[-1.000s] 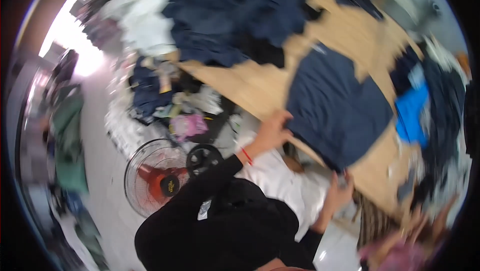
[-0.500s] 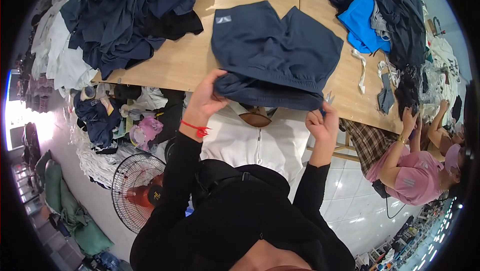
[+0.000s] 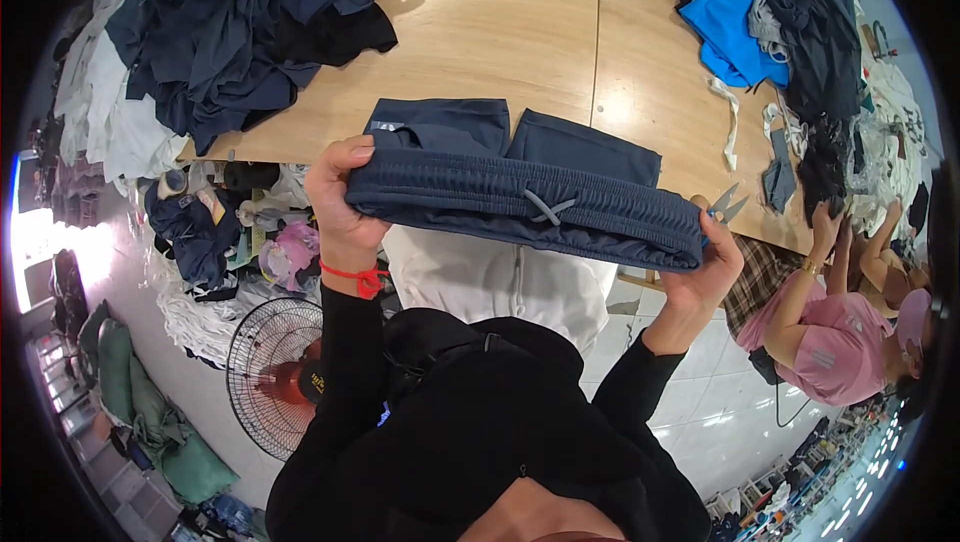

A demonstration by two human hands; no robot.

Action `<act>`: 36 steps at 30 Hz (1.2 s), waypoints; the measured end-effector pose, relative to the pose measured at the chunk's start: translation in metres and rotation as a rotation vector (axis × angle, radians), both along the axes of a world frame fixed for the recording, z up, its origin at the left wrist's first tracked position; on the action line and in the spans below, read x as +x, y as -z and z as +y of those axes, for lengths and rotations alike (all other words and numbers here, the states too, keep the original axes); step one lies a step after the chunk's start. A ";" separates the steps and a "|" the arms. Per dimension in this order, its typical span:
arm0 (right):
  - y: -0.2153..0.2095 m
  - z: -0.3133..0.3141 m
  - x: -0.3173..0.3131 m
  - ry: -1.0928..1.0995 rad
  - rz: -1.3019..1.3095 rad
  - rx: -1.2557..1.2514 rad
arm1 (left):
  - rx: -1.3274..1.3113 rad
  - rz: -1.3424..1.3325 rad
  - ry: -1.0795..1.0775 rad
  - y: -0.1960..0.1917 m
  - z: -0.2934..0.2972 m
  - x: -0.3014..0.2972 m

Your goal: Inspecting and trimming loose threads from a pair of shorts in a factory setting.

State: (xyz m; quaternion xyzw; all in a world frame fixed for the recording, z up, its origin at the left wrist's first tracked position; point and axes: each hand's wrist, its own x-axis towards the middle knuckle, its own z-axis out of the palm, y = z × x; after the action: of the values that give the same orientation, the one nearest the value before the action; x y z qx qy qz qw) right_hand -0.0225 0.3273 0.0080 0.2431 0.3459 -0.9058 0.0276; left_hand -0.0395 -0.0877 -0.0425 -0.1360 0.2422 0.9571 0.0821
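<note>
A pair of dark navy shorts (image 3: pixel 590 147) is stretched between my hands by its gathered elastic waistband, where a short grey drawstring (image 3: pixel 546 208) crosses at the middle. My left hand (image 3: pixel 345 192) is closed on the left end of the waistband. At the right end my right hand (image 3: pixel 708 267) grips the band, and small thread snips (image 3: pixel 730 204) with a bit of blue stick out from the same hand, blades pointing away. The legs of the shorts hang toward the wooden table (image 3: pixel 480 32), a small light patch showing on the left leg.
A heap of dark garments (image 3: pixel 240 32) covers the table's far left. At the far right lie dark clothes and a bright blue garment (image 3: pixel 735 27), with white strips (image 3: pixel 728 122) nearby. A standing fan (image 3: pixel 275 372) is at left; a co-worker in pink (image 3: pixel 830 342) works at right.
The shorts have been drawn closer and tilted, so the waistband's outer side with its drawstring now shows. My hands have moved farther apart, pulling the band taut; the snips' blades show more.
</note>
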 end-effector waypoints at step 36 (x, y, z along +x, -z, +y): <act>0.034 0.029 -0.001 0.030 -0.217 -0.722 | 0.659 0.018 0.145 -0.011 0.033 -0.001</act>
State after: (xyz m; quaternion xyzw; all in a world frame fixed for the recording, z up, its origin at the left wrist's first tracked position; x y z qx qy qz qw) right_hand -0.0233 0.3558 -0.0262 0.3173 -0.0039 -0.9387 0.1349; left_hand -0.0402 -0.0549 -0.0312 -0.0761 -0.0705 0.9768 0.1871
